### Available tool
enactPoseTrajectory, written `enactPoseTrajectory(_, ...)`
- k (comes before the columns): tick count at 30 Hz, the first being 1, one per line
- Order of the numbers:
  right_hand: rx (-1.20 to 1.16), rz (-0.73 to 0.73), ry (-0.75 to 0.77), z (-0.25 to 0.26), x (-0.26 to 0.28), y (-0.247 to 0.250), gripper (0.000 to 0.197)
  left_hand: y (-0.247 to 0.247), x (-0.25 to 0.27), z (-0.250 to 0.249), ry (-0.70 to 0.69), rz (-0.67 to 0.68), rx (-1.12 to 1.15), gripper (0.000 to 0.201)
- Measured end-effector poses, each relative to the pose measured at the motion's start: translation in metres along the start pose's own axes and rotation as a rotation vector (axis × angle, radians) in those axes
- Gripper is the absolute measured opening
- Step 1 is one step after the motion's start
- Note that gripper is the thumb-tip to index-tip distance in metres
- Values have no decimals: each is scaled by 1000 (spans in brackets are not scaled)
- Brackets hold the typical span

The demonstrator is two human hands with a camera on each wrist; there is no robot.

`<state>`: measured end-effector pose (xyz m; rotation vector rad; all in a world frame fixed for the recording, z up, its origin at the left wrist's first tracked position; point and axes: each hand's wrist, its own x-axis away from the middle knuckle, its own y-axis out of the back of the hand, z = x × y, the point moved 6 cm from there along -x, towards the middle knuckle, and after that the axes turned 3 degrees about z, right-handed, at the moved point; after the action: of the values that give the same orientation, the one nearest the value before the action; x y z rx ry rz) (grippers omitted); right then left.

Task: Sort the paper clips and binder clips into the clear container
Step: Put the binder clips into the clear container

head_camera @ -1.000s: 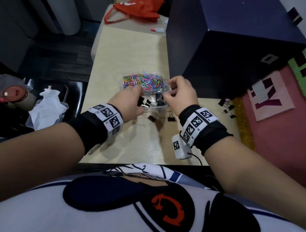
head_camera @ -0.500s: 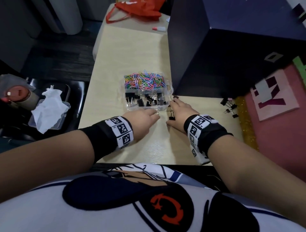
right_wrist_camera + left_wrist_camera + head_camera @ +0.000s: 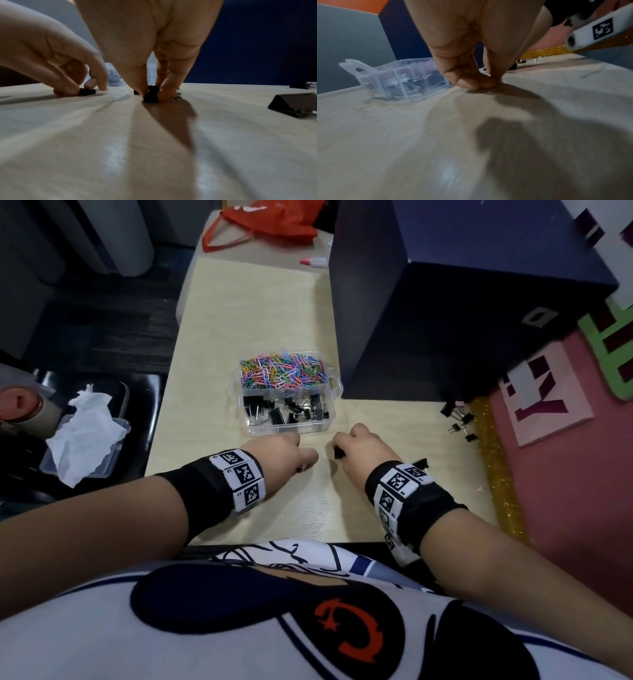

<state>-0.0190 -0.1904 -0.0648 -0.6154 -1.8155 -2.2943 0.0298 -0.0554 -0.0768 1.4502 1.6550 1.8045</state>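
Observation:
The clear container (image 3: pixel 337 386) sits mid-table, with coloured paper clips (image 3: pixel 281 369) in its far section and black binder clips (image 3: pixel 287 412) in the near ones. Just in front of it, both hands are down on the table. My right hand (image 3: pixel 151 94) pinches a small black binder clip (image 3: pixel 150 96) between thumb and fingers. My left hand (image 3: pixel 85 89) pinches another black binder clip (image 3: pixel 88 92) lying on the wood. In the left wrist view the left hand (image 3: pixel 486 83) hides its clip, and the container (image 3: pixel 399 81) stands behind it.
A larger binder clip (image 3: pixel 291 104) lies right of my right hand, beside the wrist (image 3: pixel 420 463). Several more binder clips (image 3: pixel 459 419) lie at the table's right edge under a big dark blue box (image 3: pixel 445 320). A tissue tray (image 3: pixel 85 440) sits off to the left.
Both hands have drawn back from the container, come down onto the table in front of it, and each closed its fingers round a loose binder clip.

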Motion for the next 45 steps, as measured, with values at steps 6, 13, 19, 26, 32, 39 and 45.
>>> enactPoseTrajectory(6,-283,-160,-154,-14,5,20,19,6,0,2,-11,-34,51,23)
enactPoseTrajectory(13,-550,-418,-45,2,-2,73,32,15,2,1,26,-62,18,18)
enactPoseTrajectory(19,-408,-305,-72,4,-9,69,44,10,1,3,68,-129,37,36)
enactPoseTrajectory(26,-101,36,-645,-91,8,23,52,6,-11,2,123,-91,-48,18)
enactPoseTrajectory(32,-67,-43,-754,-146,11,23,62,11,-19,-11,137,-73,-96,13)
enactPoseTrajectory(39,-86,-45,-722,-176,-11,37,75,11,-27,-23,193,-18,-50,21)
enactPoseTrajectory(45,-105,13,-657,-167,-10,32,75,17,-29,-29,242,-5,-50,19)
